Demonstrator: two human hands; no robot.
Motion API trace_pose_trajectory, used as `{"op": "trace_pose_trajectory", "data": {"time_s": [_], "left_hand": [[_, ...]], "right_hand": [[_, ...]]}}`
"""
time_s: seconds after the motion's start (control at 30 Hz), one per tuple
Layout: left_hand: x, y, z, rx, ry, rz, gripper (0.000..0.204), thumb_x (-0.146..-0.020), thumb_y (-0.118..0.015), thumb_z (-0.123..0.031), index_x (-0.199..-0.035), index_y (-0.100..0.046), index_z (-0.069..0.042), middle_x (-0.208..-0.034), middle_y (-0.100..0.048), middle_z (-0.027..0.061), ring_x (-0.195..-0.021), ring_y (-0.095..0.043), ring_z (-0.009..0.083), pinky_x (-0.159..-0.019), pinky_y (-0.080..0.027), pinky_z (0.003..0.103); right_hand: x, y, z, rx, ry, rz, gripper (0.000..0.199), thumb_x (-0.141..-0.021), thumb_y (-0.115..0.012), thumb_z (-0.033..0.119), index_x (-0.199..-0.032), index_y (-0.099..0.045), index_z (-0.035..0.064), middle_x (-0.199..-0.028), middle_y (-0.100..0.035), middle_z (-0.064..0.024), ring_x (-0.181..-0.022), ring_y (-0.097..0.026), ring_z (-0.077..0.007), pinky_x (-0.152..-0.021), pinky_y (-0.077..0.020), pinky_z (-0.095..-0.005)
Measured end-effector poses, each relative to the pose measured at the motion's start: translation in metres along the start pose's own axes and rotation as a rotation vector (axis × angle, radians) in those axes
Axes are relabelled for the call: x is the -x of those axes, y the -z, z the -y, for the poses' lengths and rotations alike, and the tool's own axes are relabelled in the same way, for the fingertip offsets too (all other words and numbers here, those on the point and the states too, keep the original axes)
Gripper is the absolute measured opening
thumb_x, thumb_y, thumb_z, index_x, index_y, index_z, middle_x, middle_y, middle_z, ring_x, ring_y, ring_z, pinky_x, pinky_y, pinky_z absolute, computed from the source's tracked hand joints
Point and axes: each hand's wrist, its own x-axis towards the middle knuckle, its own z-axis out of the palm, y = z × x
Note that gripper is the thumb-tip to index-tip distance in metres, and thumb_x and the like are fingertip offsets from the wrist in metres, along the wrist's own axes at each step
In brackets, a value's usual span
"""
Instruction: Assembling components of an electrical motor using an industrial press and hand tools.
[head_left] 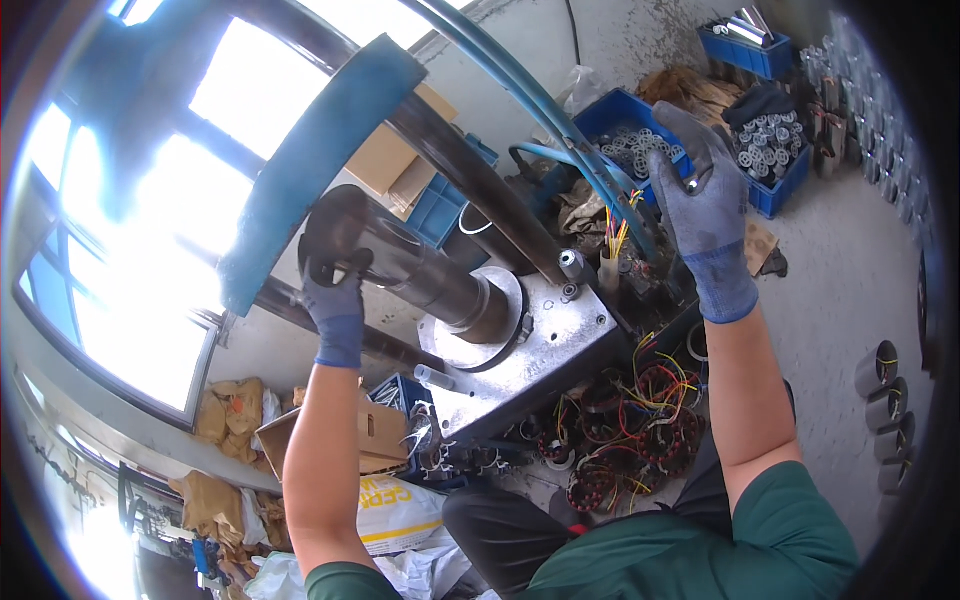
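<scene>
at the press, two gloved hands: left hand (335, 290) grips one cylinder (400, 262).

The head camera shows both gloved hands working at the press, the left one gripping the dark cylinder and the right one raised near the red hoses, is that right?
Not quite: the head view shows blue hoses, not red. The left hand grips the dark cylinder, and the right hand is raised beside the hoses.

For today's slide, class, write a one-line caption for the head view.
Gloved left hand grips a dark cylinder on a metal press; gloved right hand touches blue hoses above wound stator coils.
</scene>
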Motion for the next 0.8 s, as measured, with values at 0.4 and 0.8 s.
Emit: {"op": "trace_pose_trajectory", "data": {"time_s": [0.4,0.8], "left_hand": [[-0.072,0.016,0.039,-0.041,0.551,-0.047,0.038,-0.077,-0.092,-0.021,-0.099,-0.069,-0.001,-0.082,-0.07,0.0072,-0.072,-0.063,0.0162,-0.067,-0.049,0.031],[-0.069,-0.004,0.034,-0.054,0.444,-0.024,0.034,-0.075,-0.094,-0.018,-0.089,-0.068,-0.001,-0.077,-0.068,0.0059,-0.064,-0.062,0.0153,-0.064,-0.05,0.03]], "right_hand": [[-0.004,0.029,0.024,0.081,-0.032,0.255,0.03,-0.093,-0.074,0.019,-0.117,-0.073,0.0018,-0.11,-0.074,-0.0164,-0.099,-0.073,-0.0283,-0.092,-0.0574,-0.0398],[0.011,0.061,0.03,0.39,0.333,0.45,0.023,-0.094,-0.074,0.013,-0.11,-0.066,-0.0017,-0.105,-0.068,-0.0182,-0.099,-0.068,-0.0317,-0.087,-0.0527,-0.0398]]}}
